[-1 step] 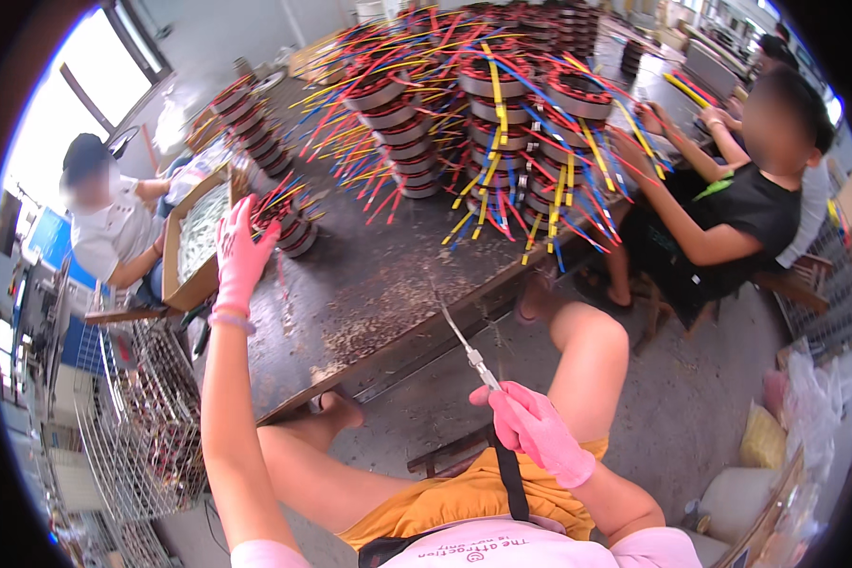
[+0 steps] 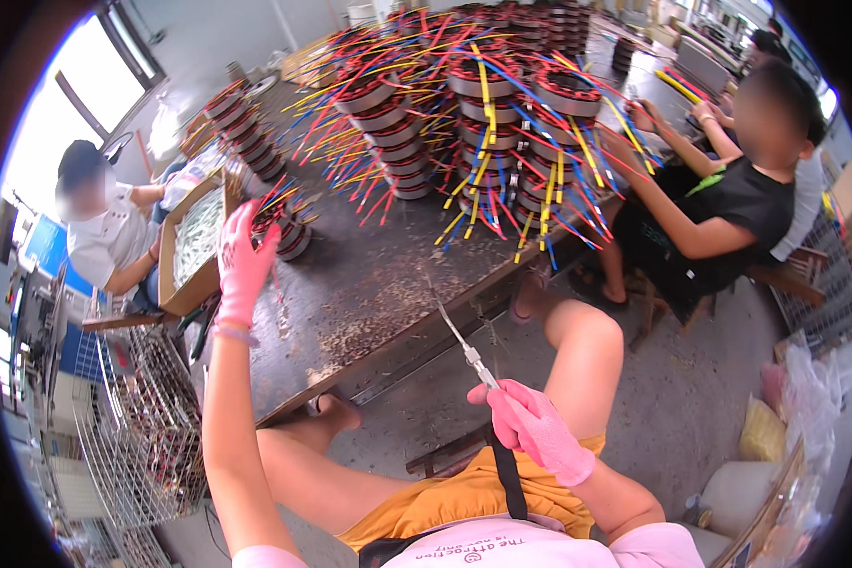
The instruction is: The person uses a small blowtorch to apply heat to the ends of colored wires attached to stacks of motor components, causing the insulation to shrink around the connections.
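Observation:
My left hand (image 2: pixel 246 256), in a pink glove, is at a short stack of wound motor stators (image 2: pixel 294 237) on the table's left side. Its fingers and thumb curve about the top stator, from which red, blue and yellow leads stick out; part of the grip is hidden. Low over my lap, my right hand (image 2: pixel 542 433), also pink-gloved, is closed round a slender metal rod tool (image 2: pixel 472 355). The tool's thin tip points up and away, toward the table's near edge. Its handle is mostly covered by my fingers.
Tall stator stacks (image 2: pixel 402 142) with leads spread wide fill the far table (image 2: pixel 350 284). A cardboard box (image 2: pixel 168 251) of pale pieces is at left, beside a seated person (image 2: pixel 104 227). Another person (image 2: pixel 729 189) sits at right, hands near leads. Wire racks (image 2: pixel 142 426) stand lower left.
The whole view has shifted very slightly. Both my hands keep their places and grips.

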Available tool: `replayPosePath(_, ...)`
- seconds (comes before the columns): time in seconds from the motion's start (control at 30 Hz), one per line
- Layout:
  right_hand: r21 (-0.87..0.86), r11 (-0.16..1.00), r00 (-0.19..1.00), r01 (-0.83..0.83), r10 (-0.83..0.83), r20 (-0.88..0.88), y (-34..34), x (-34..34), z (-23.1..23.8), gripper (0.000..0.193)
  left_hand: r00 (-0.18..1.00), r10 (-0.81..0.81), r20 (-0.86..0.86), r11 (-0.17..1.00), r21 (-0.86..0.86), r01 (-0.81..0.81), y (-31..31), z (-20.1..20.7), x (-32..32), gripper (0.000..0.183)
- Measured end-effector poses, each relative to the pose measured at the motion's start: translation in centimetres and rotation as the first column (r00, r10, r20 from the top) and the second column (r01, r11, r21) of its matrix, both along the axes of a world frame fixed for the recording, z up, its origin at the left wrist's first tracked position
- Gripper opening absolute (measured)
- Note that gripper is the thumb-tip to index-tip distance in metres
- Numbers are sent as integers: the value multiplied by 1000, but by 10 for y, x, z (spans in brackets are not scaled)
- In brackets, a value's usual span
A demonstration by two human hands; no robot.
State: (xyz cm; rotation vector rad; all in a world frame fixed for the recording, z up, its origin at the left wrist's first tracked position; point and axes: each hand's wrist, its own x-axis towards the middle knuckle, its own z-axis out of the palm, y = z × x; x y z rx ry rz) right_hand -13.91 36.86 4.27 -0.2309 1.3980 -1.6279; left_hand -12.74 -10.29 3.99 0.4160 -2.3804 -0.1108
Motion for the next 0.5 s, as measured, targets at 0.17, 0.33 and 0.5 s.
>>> replayPosePath(0.17,-111,990,995,92,-95,-23,22,-1,14,35,941,-336,26,932,156,328,136,-21,-13,34)
replayPosePath(0.33,-73,988,987,135,-141,-77,31,4,31,34,900,-433,49,761,555,336,184,-41,-52,43)
replayPosePath(0.5,-80,978,975,191,-199,-102,45,0,26,39,916,-402,-11,577,773,262,202,-50,-94,43)
